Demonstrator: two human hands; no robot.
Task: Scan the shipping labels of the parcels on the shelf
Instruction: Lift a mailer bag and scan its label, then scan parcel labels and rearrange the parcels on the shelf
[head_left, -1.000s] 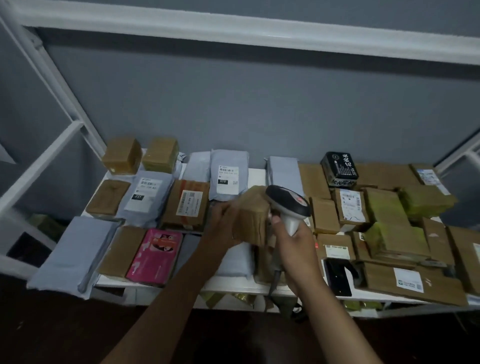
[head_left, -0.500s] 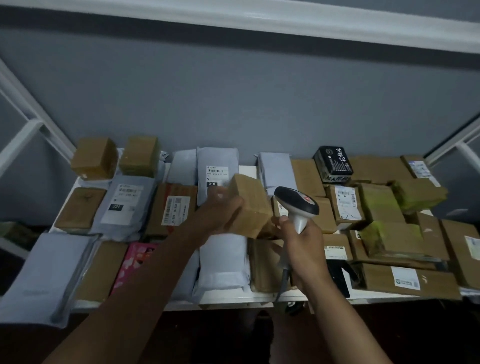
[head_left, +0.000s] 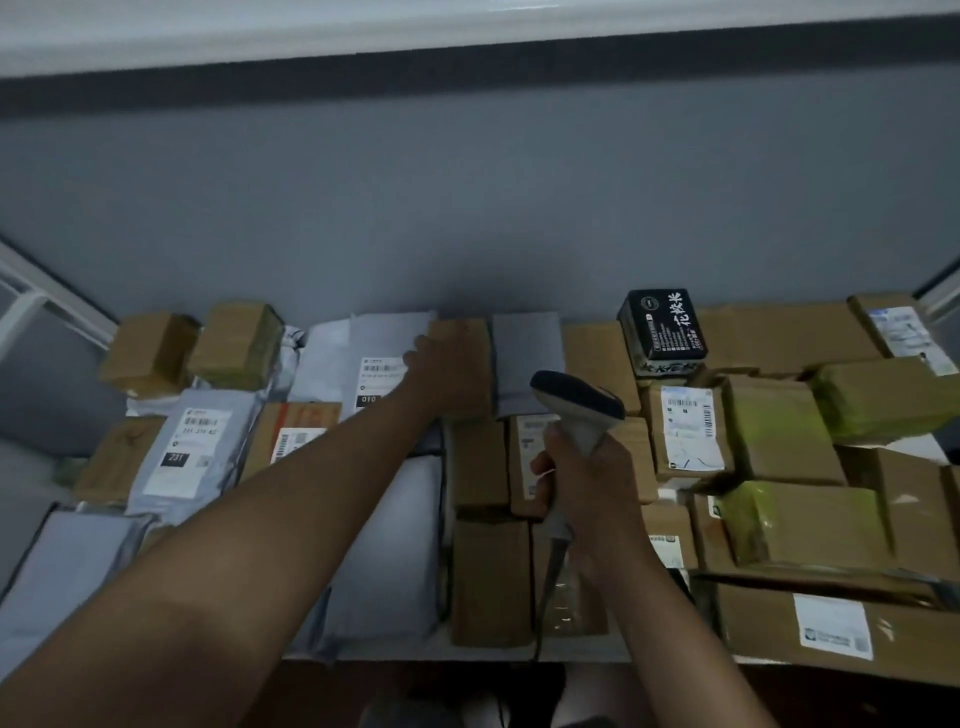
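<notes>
The shelf (head_left: 467, 652) is packed with cardboard boxes and grey mailer bags. My left hand (head_left: 434, 376) reaches to the back row and holds a small brown box (head_left: 465, 364) set between two grey bags, close to the wall. My right hand (head_left: 579, 483) grips the handle of a grey barcode scanner (head_left: 579, 408), its head raised above the middle boxes. A box with a white label (head_left: 530, 457) lies just left of that hand. A labelled grey bag (head_left: 382, 371) sits beside my left wrist.
A black box (head_left: 662, 332) with white characters stands at the back right. Taped brown boxes (head_left: 779, 431) are piled on the right, one with a barcode label (head_left: 691, 428). A grey bag marked 231 (head_left: 195, 447) lies on the left. White frame bars (head_left: 47, 306) flank the shelf.
My left hand has carried the small brown box from in front of the scanner to the back row by the wall. The scanner stays raised in my right hand.
</notes>
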